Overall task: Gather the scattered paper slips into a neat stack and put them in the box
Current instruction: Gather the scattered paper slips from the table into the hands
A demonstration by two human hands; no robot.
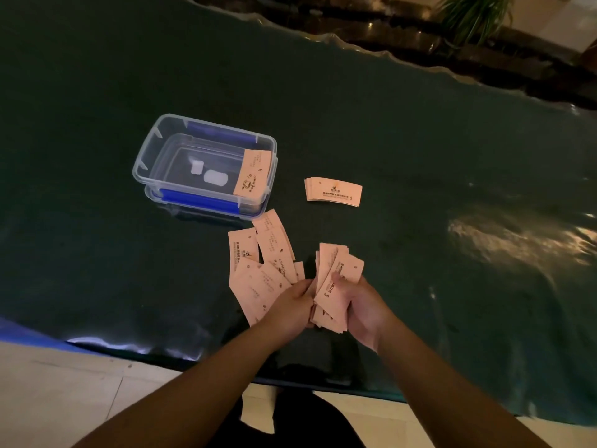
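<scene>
Near the table (420, 156) edge we fan loose slips (258, 273) under our left hand (292, 305), fingers curled onto them. Our right hand (361, 310) grips a bundle (339, 279), thumb pressed on top. Beyond lie a stack (333, 189) and the box (161, 147), holding one slip (252, 172) printed "COFFEE".

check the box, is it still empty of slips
No, a slip already leans inside the clear box at its right end.
</scene>
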